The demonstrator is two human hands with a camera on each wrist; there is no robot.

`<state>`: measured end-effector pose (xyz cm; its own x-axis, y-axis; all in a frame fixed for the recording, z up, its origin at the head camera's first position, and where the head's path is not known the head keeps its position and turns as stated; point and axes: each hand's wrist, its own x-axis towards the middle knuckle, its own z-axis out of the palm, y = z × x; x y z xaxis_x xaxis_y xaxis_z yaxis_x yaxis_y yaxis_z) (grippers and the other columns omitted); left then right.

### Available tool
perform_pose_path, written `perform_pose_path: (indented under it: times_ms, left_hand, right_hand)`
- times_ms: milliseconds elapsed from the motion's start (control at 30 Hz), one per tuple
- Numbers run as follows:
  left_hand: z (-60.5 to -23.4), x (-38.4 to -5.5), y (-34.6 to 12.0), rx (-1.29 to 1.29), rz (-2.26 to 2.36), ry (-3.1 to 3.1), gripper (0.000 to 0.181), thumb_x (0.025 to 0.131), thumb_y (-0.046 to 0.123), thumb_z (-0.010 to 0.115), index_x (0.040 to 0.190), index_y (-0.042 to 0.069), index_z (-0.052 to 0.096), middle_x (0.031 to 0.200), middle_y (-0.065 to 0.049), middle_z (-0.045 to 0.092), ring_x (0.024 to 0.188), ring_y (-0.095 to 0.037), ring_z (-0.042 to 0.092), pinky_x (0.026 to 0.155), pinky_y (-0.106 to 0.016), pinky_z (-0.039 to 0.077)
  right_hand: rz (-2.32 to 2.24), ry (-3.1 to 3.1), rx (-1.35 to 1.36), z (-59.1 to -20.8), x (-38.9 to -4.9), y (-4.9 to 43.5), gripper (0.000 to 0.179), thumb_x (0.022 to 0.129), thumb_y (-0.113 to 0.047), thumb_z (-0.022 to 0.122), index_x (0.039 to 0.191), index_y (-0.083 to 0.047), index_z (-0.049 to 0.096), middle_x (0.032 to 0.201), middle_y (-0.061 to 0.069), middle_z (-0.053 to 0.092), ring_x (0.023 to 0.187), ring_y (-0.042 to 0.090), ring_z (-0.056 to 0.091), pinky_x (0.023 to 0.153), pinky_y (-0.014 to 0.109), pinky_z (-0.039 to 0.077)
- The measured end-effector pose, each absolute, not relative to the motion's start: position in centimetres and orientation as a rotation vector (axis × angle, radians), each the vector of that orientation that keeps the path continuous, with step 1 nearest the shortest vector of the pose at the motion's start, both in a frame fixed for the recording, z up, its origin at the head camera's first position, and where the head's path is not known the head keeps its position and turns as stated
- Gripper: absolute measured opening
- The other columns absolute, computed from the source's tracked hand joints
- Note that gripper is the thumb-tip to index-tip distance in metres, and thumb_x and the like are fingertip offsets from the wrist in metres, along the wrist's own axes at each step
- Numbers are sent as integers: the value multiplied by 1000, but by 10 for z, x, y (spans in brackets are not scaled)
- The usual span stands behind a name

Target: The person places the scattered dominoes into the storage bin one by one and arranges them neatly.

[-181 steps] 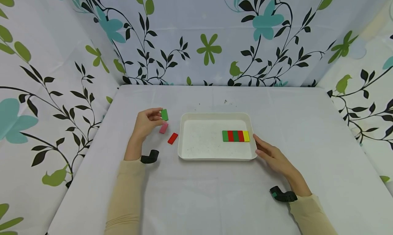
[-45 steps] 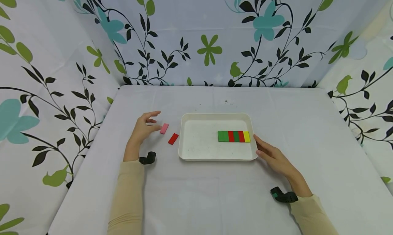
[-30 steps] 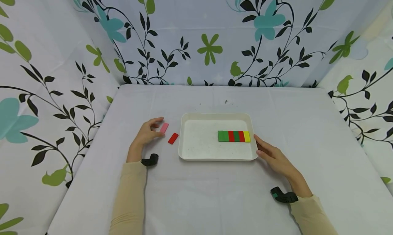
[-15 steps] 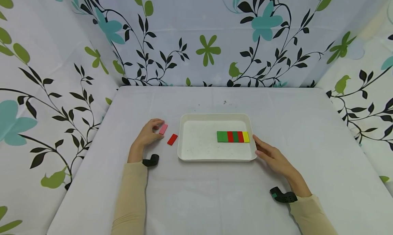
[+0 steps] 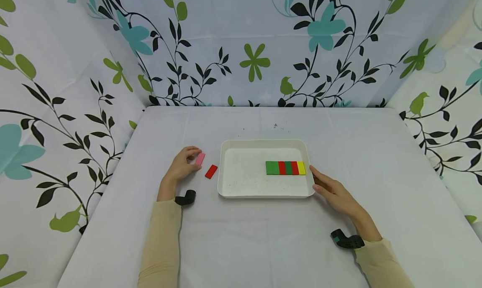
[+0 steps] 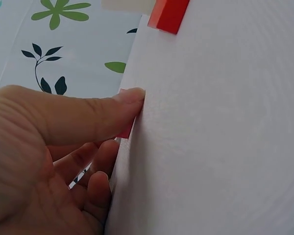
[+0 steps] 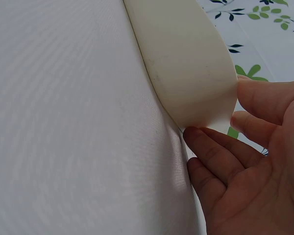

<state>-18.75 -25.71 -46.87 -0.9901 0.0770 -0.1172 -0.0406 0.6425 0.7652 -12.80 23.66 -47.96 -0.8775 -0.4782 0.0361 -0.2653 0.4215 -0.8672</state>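
Between the thumb and fingers of my left hand (image 5: 182,164) is a small pink rectangular block (image 5: 200,159), pinched at its two ends low over the table. In the left wrist view my thumb (image 6: 88,115) covers most of it. A red block (image 5: 211,172) lies on the cloth just to the right of that hand. My right hand (image 5: 335,194) rests its fingertips against the right end of a white tray (image 5: 241,192). In the right wrist view the thumb is up at the tray's rim and the other fingers touch lower on its wall. Inside the tray, a row of green, red and yellow blocks (image 5: 285,168) lies side by side.
White cloth covers the table (image 5: 241,242). A patterned curtain (image 5: 229,37) with leaves and flowers rises behind and on both sides. Each wrist carries a black camera mount, the left one (image 5: 185,197) close over the cloth.
A green block went from my left hand to the left end of the row in the tray. That hand then came back and took hold of the pink block. My right hand stayed put.
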Motion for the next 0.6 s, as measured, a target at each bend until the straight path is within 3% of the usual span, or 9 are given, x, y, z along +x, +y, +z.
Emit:
perform_pose_path:
  times_ms: [367,600]
  left_hand:
    - [-472,-186,-256,-21,1313,2759,50,83,2,73,130,-3,58,137,-18,48,115,-34,48,100,-46,39]
    - [-474,-185,-259,-102,1359,2747,53,84,8,73,134,2,57,126,-19,56,108,-32,51,91,-39,41]
  right_hand:
    - [-1436,2466,-646,-478,-127,236,59,102,-13,50,154,-2,24,158,23,24,139,47,32,97,2,31]
    - [-1439,2469,-651,-479,-127,236,58,102,-12,50,153,-1,25,158,24,24,139,47,32,97,2,31]
